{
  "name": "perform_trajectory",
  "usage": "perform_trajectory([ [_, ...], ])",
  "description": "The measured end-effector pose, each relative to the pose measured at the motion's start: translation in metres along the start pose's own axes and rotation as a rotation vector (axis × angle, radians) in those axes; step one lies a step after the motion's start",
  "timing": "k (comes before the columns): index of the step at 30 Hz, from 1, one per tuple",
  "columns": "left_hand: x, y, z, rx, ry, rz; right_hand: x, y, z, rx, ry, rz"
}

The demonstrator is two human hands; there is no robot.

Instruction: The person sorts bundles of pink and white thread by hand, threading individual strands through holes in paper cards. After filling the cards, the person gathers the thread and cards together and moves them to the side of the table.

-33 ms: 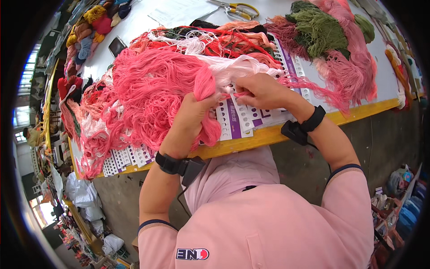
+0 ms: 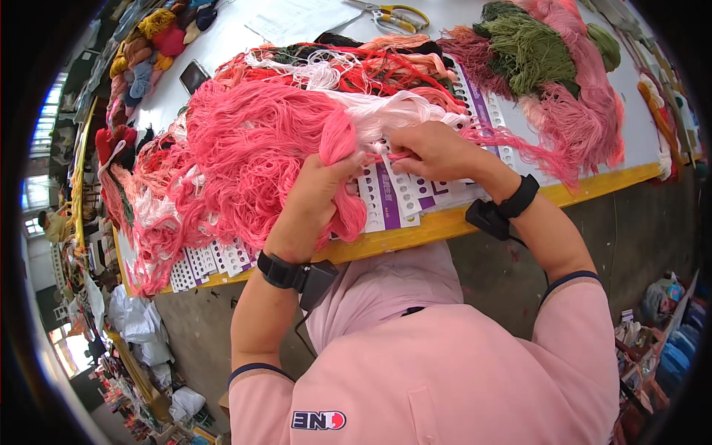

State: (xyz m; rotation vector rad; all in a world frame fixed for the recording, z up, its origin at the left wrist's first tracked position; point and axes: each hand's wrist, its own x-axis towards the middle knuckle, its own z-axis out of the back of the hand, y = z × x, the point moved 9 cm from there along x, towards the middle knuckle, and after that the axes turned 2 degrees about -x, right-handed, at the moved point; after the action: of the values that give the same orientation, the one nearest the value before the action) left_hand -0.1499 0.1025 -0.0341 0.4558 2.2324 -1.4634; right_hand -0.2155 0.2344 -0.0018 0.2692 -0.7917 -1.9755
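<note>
A large loose heap of pink embroidery thread (image 2: pixel 252 141) covers the left middle of the table. My left hand (image 2: pixel 317 189) is closed round a thick pink hank (image 2: pixel 339 141) at the heap's right side, close to the table edge. Just to its right my right hand (image 2: pixel 437 152) is pinched on a thin pink strand that stretches between both hands. White thread (image 2: pixel 386 107) lies right behind my fingers. Beneath the hands are white and purple cards with rows of holes (image 2: pixel 389 200). My fingertips partly hide the strand.
Red, black and white threads (image 2: pixel 326 70) lie behind the heap. Green thread (image 2: pixel 526 48) and dusty pink thread (image 2: pixel 582 122) sit at the right. Yellow-handled scissors (image 2: pixel 397 16) and a phone (image 2: pixel 193 76) lie farther back. A yellow edge (image 2: pixel 445 229) borders the table.
</note>
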Motion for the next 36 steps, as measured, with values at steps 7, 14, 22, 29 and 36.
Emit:
perform_trajectory([
  [7, -0.001, 0.006, -0.020, 0.098, 0.099, -0.119, 0.001, -0.019, -0.013, 0.553, 0.212, -0.249],
  [14, 0.006, -0.064, 0.094, 0.155, -0.020, -0.079, 0.003, -0.021, -0.006, 0.169, 0.219, -0.282],
  [22, -0.103, -0.327, 0.315, 0.472, -0.992, -0.586, 0.017, -0.016, -0.011, 0.112, 0.260, -0.272],
  [29, -0.001, -0.097, 0.029, -0.253, 0.109, -0.201, -0.005, -0.044, -0.012, 0.858, 0.022, -0.553],
  [36, 0.013, -0.003, -0.004, -0.588, 0.253, -0.066, 0.006, 0.003, -0.031, 0.936, -0.167, -0.505],
])
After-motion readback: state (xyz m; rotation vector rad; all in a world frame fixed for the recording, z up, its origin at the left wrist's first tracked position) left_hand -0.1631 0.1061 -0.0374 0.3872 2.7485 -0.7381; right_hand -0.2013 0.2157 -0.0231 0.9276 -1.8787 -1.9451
